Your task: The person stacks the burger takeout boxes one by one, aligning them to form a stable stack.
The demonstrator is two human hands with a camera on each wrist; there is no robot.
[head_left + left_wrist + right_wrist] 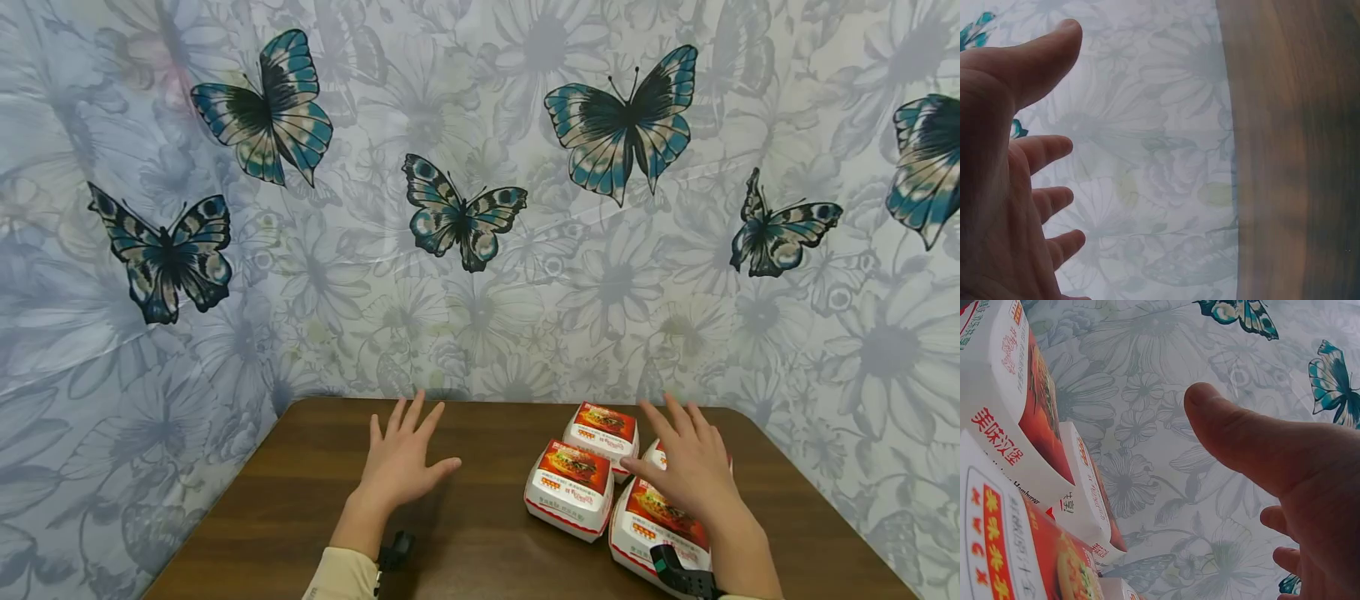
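Note:
Several white hamburger boxes with red picture lids stand grouped at the right of the table. One box [570,490] is at the front left of the group, with another box [602,435] behind it. My right hand [688,467] hovers over the boxes on the right, fingers spread and holding nothing. It partly covers the front right box [651,533] and most of a box behind that. To the left, above bare wood, my left hand [405,460] is raised with its fingers apart. In the left wrist view, nothing touches this hand's palm [997,206].
The brown wooden table [300,500] runs back to a wall covering [480,350] with flowers and teal butterflies. A black strap device [682,575] is on the right wrist, and another dark device [397,550] is by the left wrist.

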